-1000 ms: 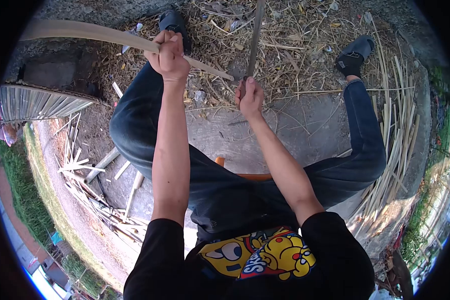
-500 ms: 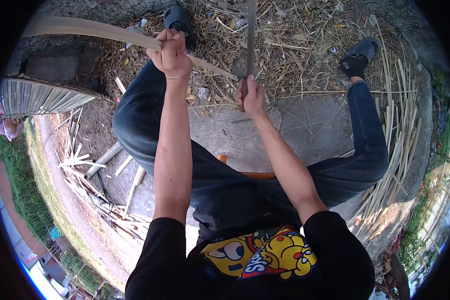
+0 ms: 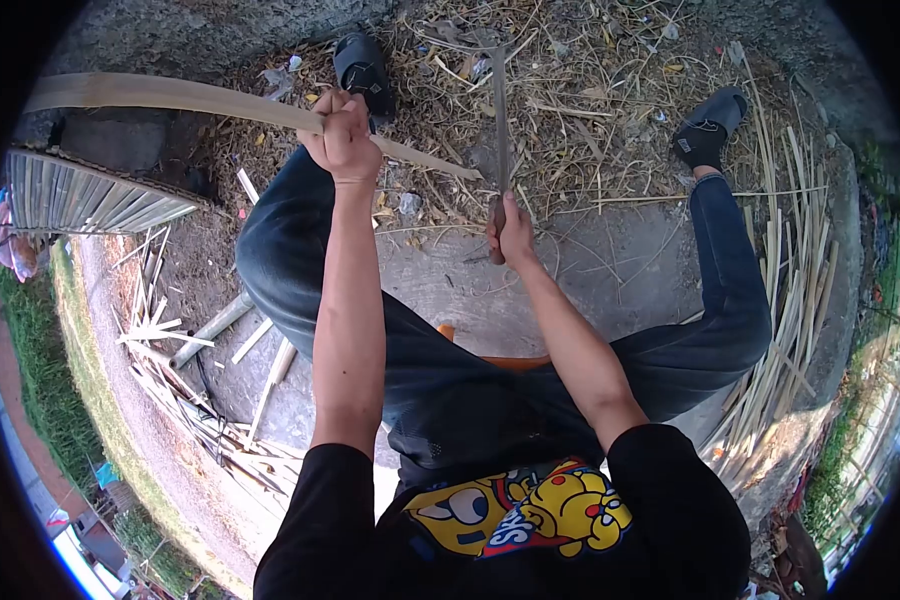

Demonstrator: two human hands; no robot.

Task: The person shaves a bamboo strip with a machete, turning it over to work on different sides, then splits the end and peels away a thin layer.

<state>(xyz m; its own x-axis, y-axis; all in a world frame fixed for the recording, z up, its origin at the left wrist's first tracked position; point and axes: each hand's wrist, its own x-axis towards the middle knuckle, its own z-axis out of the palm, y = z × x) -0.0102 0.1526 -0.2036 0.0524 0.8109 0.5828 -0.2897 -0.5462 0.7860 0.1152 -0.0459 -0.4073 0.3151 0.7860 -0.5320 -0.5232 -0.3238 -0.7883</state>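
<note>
A long pale bamboo strip (image 3: 200, 97) runs from the upper left through my left hand (image 3: 340, 138), whose fingers are closed round it. Its short free end points right, close to the blade. My right hand (image 3: 511, 230) is wrapped round the dark handle of a long knife (image 3: 501, 115), below and right of my left hand. The blade points away from me over the littered ground. Whether strip and blade touch, I cannot tell.
Split bamboo strips (image 3: 782, 290) lie along the right, and more pieces (image 3: 160, 335) lie at the left. A slatted bamboo panel (image 3: 90, 195) is at the upper left. Shavings (image 3: 590, 130) cover the ground between my feet.
My right hand and the knife have moved back toward my body. The strip's part left of my left hand sits slightly lower in view; my left hand has barely moved.
</note>
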